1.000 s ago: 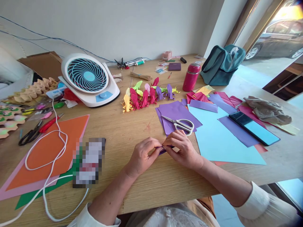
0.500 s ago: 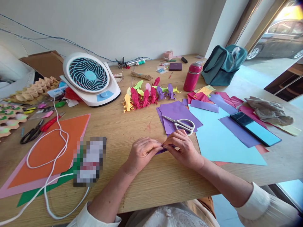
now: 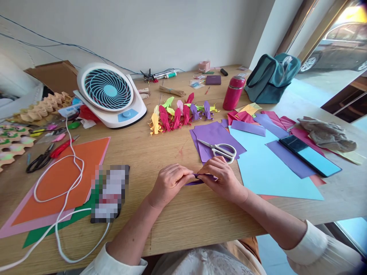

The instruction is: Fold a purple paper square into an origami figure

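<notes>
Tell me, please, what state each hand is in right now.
Left hand: closed, pinching the folded purple paper.
Right hand: closed, pinching the same paper.

The folded paper [image 3: 195, 183] is coloured purple, though its exact shade is hard to judge. The scissors [image 3: 213, 146] are finished with white handles and silver blades. The large sheet [image 3: 269, 172] is tinted pale blue, the flask [image 3: 232, 95] magenta; the white fan [image 3: 111, 91] is patterned with a light-blue swirl.
</notes>
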### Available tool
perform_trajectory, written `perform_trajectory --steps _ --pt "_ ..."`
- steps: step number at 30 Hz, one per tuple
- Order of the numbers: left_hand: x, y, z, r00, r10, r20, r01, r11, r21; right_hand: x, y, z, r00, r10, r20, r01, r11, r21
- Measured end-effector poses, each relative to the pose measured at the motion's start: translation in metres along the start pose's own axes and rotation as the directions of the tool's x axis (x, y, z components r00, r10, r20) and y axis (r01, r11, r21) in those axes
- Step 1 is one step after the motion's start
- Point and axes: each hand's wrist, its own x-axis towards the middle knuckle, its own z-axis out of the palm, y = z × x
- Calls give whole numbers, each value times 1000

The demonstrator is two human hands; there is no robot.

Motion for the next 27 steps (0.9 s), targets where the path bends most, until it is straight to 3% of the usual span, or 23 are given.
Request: perform_trajectory --steps 8,20,27 --pt "0 -2 0 999 18 36 -19 1000 16 0 1 -1 1000 -7 21 7 1000 0" --pt "0 4 6 997 -49 53 55 989 -134 0 -1 0 1000 -20 4 20 1000 -3" --pt "0 4 6 998 -34 61 41 992 -121 1 -3 -2 999 -37 -16 37 999 -13"
